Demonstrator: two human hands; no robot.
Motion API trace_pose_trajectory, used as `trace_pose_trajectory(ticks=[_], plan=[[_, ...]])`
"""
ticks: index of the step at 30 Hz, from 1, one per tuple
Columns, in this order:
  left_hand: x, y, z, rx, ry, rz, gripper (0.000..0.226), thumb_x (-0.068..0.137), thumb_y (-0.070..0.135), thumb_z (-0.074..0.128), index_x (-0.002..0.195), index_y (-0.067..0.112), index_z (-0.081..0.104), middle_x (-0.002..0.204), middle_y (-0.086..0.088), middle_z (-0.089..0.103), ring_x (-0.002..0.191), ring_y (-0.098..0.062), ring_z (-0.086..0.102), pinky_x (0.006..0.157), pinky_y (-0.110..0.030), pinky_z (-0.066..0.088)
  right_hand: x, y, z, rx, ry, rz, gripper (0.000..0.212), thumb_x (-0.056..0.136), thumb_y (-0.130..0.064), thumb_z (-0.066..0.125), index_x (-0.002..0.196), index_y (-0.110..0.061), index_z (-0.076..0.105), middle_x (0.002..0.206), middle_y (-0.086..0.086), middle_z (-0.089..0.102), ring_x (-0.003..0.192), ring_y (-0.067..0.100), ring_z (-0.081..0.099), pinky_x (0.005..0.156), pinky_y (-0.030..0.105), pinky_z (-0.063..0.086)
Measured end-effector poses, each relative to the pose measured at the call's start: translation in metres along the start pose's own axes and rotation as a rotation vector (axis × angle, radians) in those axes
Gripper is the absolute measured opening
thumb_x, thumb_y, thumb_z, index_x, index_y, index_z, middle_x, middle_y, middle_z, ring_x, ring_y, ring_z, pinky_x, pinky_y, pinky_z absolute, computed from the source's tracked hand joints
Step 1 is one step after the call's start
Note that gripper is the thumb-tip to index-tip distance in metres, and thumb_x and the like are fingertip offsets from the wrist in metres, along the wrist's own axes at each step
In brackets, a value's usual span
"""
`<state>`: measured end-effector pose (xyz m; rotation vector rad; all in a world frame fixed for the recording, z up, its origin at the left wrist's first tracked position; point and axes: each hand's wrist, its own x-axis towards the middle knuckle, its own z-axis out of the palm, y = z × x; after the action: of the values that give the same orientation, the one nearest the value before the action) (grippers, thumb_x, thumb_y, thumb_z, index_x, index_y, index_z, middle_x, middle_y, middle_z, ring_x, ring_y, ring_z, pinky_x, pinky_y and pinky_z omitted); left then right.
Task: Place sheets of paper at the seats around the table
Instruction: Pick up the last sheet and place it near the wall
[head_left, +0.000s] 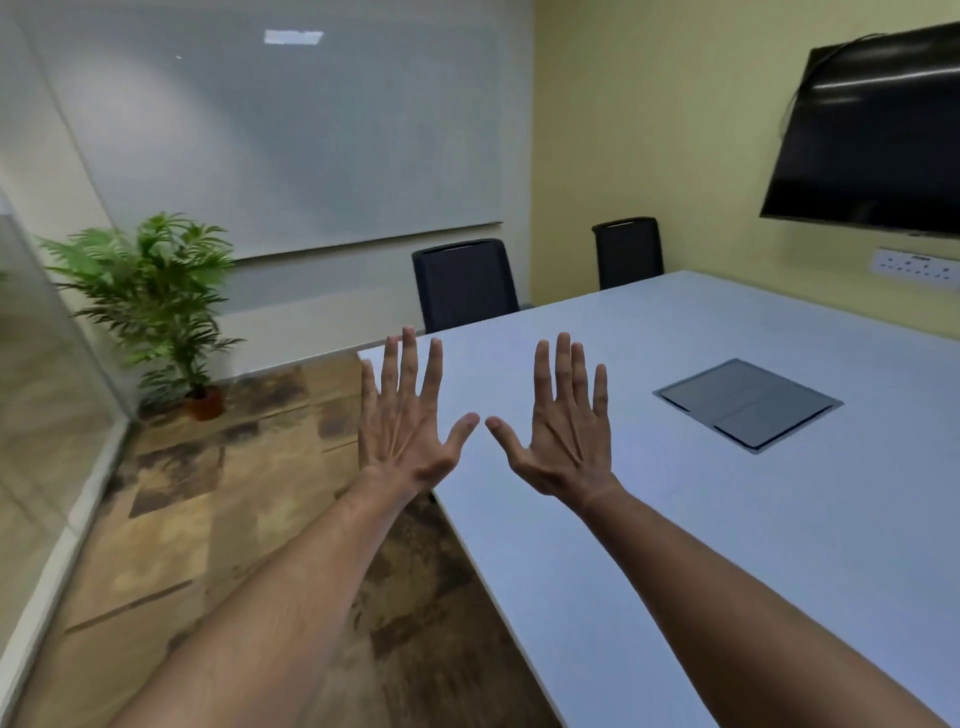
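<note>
No text, label, brand, number or sign can be read anywhere in this view. The dark wall screen (872, 140) carries only a small mark at its lower edge, too small to make out, and the white socket strip (917, 267) under it shows dots and tiny markings that cannot be read. The whiteboard (291, 130) and the table (727, 519) are unmarked.
</note>
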<state>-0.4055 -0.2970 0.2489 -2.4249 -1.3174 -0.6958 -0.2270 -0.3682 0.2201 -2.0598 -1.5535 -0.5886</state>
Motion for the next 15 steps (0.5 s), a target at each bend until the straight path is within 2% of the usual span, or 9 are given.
trace_pose_trajectory(ticks=[9, 15], plan=[[0.118, -0.008, 0.109, -0.165, -0.009, 0.253, 0.09, 0.088, 0.073, 0.017, 0.155, 0.023, -0.015, 0.163, -0.011, -0.02, 0.151, -0.029, -0.017, 0.12, -0.056, -0.003, 0.062, 0.029, 0.073, -0.14, -0.042, 0.235, 0.1, 0.087, -0.078, 0.02, 0.158, -0.015, -0.012, 0.166, 0.013, -0.017, 0.153, 0.029, -0.016, 0.123, 0.053, -0.001], [0.178, -0.004, 0.166, -0.239, -0.054, 0.433, 0.09, 0.089, 0.073, 0.016, 0.156, 0.021, -0.013, 0.163, -0.013, -0.019, 0.15, -0.029, -0.019, 0.121, -0.053, -0.008, 0.089, 0.041, 0.107, -0.202, -0.02, 0.422, 0.1, 0.087, -0.077, 0.025, 0.159, -0.015, -0.007, 0.167, 0.012, -0.011, 0.154, 0.027, -0.011, 0.124, 0.049, -0.004]])
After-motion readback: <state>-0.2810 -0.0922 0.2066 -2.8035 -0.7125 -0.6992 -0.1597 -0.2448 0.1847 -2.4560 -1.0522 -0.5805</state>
